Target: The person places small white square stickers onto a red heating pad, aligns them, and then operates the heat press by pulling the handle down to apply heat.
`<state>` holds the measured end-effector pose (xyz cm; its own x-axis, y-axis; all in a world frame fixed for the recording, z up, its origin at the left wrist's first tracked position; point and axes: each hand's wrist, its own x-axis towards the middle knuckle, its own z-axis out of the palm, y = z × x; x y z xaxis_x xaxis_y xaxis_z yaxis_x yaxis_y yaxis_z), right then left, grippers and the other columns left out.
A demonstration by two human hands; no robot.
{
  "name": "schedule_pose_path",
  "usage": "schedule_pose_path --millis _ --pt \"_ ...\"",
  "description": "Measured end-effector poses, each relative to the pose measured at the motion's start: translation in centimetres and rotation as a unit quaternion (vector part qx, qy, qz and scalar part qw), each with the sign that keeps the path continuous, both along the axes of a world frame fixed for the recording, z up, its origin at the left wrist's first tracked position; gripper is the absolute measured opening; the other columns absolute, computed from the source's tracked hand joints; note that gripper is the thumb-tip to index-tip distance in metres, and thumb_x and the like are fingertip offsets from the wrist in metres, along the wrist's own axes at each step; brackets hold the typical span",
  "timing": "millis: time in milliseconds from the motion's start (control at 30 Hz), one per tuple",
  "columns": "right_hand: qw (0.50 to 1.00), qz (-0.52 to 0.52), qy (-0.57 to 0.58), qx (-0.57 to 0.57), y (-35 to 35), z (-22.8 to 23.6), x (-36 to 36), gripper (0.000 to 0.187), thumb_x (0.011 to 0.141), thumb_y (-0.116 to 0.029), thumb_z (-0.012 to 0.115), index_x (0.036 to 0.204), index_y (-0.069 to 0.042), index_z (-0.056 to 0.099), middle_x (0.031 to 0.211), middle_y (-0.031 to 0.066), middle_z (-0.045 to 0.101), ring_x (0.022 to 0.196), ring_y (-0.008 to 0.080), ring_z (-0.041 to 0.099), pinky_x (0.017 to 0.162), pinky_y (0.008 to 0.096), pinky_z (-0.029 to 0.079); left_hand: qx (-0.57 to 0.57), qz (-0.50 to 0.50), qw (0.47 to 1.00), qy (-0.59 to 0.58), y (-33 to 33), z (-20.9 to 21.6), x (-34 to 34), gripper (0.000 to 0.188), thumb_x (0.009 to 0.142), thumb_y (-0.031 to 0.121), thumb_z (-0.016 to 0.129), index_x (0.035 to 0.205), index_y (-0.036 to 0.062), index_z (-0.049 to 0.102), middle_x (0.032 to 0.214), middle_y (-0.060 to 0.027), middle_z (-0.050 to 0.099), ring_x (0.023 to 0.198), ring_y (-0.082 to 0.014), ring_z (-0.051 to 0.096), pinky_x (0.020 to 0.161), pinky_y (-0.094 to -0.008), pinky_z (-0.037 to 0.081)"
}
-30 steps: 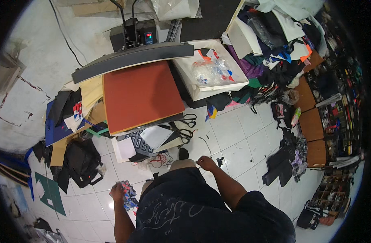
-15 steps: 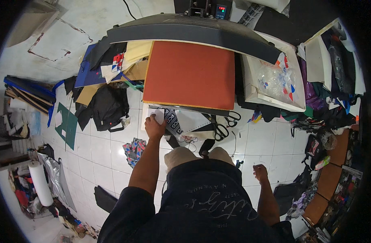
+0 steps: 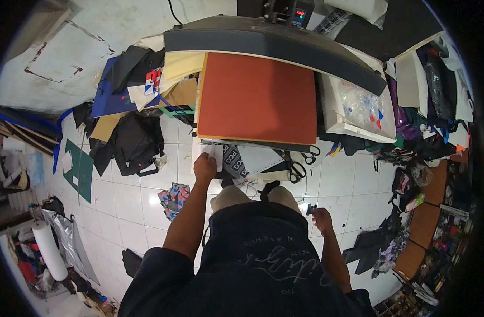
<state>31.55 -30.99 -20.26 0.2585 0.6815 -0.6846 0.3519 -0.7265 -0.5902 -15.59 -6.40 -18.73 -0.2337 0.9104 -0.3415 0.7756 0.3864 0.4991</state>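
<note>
My left hand (image 3: 204,167) has its fingers closed on a small white piece of paper (image 3: 217,158), at the front edge of the heat press. Right beside it lie a grey patterned strip with pale lettering (image 3: 233,163) and a white sheet (image 3: 257,159). Black-handled scissors (image 3: 296,170) rest at the right of these. My right hand (image 3: 321,220) hangs lower down, right of my knees, its fingers curled; whether anything is pinched in them is too small to see. A small dark object (image 3: 311,209) appears just by its fingertips.
A heat press with a red-brown pad (image 3: 258,100) fills the middle, its dark upper plate (image 3: 273,47) raised behind. A white box (image 3: 353,129) with clear plastic stands right. Patterned pieces (image 3: 174,201) and a black bag (image 3: 138,143) lie on the tiled floor at left.
My left hand has drawn slightly down, and the white paper now stands out beside its fingers. My right hand has moved left, closer to my knee and the small dark object. The whole view has shifted.
</note>
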Motion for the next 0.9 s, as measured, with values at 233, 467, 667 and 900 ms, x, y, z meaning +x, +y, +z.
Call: schedule_pose_path --millis 233,467,667,900 --pt "0.997 0.026 -0.072 0.029 6.0 4.3 -9.0 0.032 0.087 -0.029 0.067 0.1 -0.001 0.064 0.094 0.0123 0.069 0.088 0.0231 0.066 0.078 0.0345 0.051 0.088 0.027 0.991 -0.099 -1.1 -2.0 -5.1 0.032 0.086 0.019 0.056 0.107 -0.0039 0.062 0.091 -0.0227 0.067 0.085 -0.0394 0.066 0.079 -0.0439 0.051" --pt "0.984 0.152 0.004 0.089 14.7 6.9 -22.7 0.035 0.088 -0.031 0.066 0.106 -0.001 0.062 0.097 0.015 0.068 0.091 0.0258 0.067 0.081 0.0365 0.051 0.058 0.09 0.947 -0.303 -1.8 -0.3 -8.3 0.028 0.09 0.015 0.056 0.11 -0.0051 0.058 0.093 -0.0189 0.067 0.083 -0.0224 0.065 0.075 -0.0333 0.05" --pt "0.959 0.253 -0.11 0.067 22.4 4.2 -33.3 0.059 0.077 -0.057 0.068 0.101 -0.003 0.061 0.096 0.0124 0.067 0.09 0.0273 0.065 0.077 0.0373 0.05 0.045 0.213 0.886 -0.408 -4.7 2.9 -10.8 0.022 0.09 0.011 0.055 0.108 -0.001 0.058 0.093 -0.0093 0.063 0.082 -0.016 0.06 0.071 -0.0297 0.049" --pt "0.936 0.266 -0.229 -0.037 25.2 2.5 -38.8 0.064 0.074 -0.058 0.068 0.109 -0.006 0.056 0.112 0.0142 0.064 0.105 0.0312 0.062 0.086 0.0458 0.049 0.023 0.271 0.883 -0.382 -7.1 6.6 -12.6 0.037 0.09 0.004 0.053 0.125 0.0007 0.042 0.098 -0.0147 0.063 0.084 -0.0159 0.06 0.074 -0.0284 0.048"
